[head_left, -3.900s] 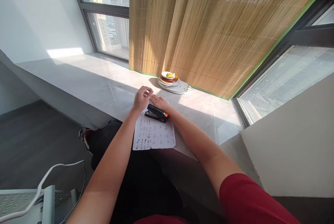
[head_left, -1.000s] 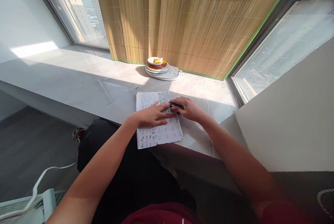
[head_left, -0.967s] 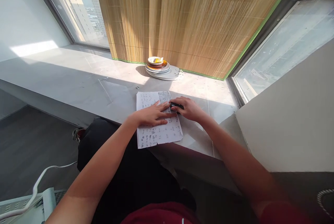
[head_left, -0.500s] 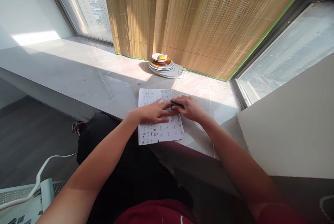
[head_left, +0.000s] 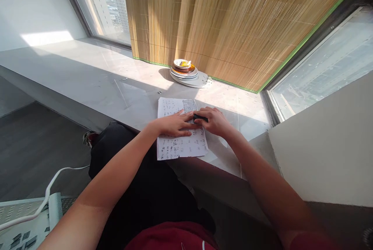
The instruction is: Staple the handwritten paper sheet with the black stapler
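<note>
A white paper sheet (head_left: 183, 149) covered in handwriting, with a dense printed or written block at its top right, lies on the sill and juts over its front edge. My left hand (head_left: 176, 124) rests flat on the paper with the fingers spread. At the sheet's right side, my right hand (head_left: 215, 121) grips a small black tool (head_left: 200, 118). Its kind cannot be made out, as the fingers cover part of it. The tool's front end touches or nearly touches my left fingertips.
Behind the paper stands a stack of plates (head_left: 184, 74), with a yellow item (head_left: 184, 63) on top. A bamboo blind (head_left: 204, 20) hangs behind them. Small scraps (head_left: 159, 92) lie on the pale sill (head_left: 96, 71). A white cable (head_left: 52, 182) runs at lower left.
The view has shifted slightly, so most things appear a little farther right. Both hands keep nearly the same places on the paper, and the black tool stays in my right hand.
</note>
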The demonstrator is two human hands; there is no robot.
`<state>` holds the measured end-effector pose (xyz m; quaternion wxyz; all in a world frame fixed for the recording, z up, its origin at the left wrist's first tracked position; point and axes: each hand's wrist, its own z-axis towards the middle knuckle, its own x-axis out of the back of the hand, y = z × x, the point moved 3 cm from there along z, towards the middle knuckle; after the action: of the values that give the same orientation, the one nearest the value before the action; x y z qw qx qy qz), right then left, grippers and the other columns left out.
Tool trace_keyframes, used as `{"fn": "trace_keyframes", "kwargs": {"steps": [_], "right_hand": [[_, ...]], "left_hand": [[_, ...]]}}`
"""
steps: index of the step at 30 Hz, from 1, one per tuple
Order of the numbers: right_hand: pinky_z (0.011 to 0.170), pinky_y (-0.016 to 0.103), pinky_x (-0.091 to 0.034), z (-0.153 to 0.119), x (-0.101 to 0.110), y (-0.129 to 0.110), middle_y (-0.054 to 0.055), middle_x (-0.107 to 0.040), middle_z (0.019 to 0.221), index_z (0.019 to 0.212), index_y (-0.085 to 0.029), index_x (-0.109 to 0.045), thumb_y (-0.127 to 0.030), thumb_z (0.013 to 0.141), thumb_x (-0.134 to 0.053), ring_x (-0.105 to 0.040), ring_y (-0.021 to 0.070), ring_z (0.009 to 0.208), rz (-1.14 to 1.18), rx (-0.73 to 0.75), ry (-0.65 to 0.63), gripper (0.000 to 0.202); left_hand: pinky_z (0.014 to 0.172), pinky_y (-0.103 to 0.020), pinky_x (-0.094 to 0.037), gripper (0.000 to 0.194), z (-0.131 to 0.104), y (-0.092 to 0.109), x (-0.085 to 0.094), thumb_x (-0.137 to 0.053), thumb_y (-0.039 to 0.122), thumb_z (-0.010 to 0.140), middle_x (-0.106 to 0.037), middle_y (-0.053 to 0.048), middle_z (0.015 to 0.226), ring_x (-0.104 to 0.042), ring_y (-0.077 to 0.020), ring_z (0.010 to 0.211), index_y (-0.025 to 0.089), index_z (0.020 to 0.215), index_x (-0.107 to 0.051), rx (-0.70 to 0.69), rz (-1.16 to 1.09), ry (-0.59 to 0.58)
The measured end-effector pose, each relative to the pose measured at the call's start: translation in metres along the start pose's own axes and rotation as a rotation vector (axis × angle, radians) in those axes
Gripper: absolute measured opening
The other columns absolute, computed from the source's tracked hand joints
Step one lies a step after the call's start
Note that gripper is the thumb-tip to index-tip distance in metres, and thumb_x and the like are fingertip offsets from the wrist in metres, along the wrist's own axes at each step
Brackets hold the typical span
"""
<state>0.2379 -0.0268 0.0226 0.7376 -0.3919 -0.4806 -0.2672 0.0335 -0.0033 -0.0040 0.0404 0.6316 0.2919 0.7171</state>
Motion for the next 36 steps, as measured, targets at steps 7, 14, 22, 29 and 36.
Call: {"fn": "trace_keyframes", "kwargs": {"steps": [7,14,22,29,36], "right_hand": [[0.085,0.044,-0.037,0.002,-0.004,-0.01,0.007,-0.075,0.1,0.109,-0.03,-0.079,-0.022,0.099,-0.061,-0.059,0.0297,0.099,-0.12,0.026,-0.062,0.022],[0.088,0.044,-0.044,0.001,-0.004,-0.004,0.009,-0.075,0.111,0.121,-0.03,-0.078,-0.027,0.101,-0.062,-0.062,0.0306,0.104,-0.007,0.066,0.016,0.026],[0.074,0.035,-0.046,-0.013,0.02,0.053,0.004,-0.077,0.094,0.105,-0.026,-0.077,-0.028,0.087,-0.075,-0.068,0.0251,0.085,0.052,-0.1,-0.065,0.018],[0.067,0.036,-0.046,-0.016,0.027,0.059,0.009,-0.075,0.086,0.095,-0.022,-0.073,-0.041,0.091,-0.071,-0.065,0.0262,0.077,-0.006,-0.431,0.405,0.02],[0.078,0.039,-0.053,0.01,-0.01,-0.017,0.007,-0.077,0.096,0.107,-0.023,-0.074,-0.045,0.093,-0.074,-0.069,0.0257,0.085,0.365,-0.134,0.375,0.026]], "left_hand": [[0.137,-0.057,-0.003,0.055,-0.001,-0.003,-0.002,-0.061,0.047,0.104,-0.025,0.003,0.18,-0.017,-0.0328,0.168,0.042,0.158,-0.056,-0.002,-0.011,0.006],[0.137,-0.057,-0.002,0.052,-0.004,-0.001,0.001,-0.057,0.047,0.106,-0.019,0.003,0.182,-0.014,-0.0322,0.169,0.042,0.158,-0.056,-0.008,0.027,-0.011],[0.135,-0.056,-0.019,0.054,-0.006,-0.007,0.009,-0.066,0.045,0.101,-0.045,-0.003,0.172,-0.038,-0.0331,0.16,0.039,0.155,-0.061,-0.027,-0.013,0.083],[0.123,-0.054,-0.041,0.024,-0.018,-0.031,0.025,-0.069,0.037,0.095,-0.077,-0.007,0.134,-0.068,-0.0322,0.13,0.031,0.11,-0.086,0.104,-0.039,0.345],[0.103,-0.037,-0.057,0.032,-0.029,-0.054,0.036,-0.055,0.035,0.1,-0.083,-0.008,0.109,-0.076,-0.0277,0.107,0.02,0.1,-0.084,0.52,-0.209,0.881]]}}
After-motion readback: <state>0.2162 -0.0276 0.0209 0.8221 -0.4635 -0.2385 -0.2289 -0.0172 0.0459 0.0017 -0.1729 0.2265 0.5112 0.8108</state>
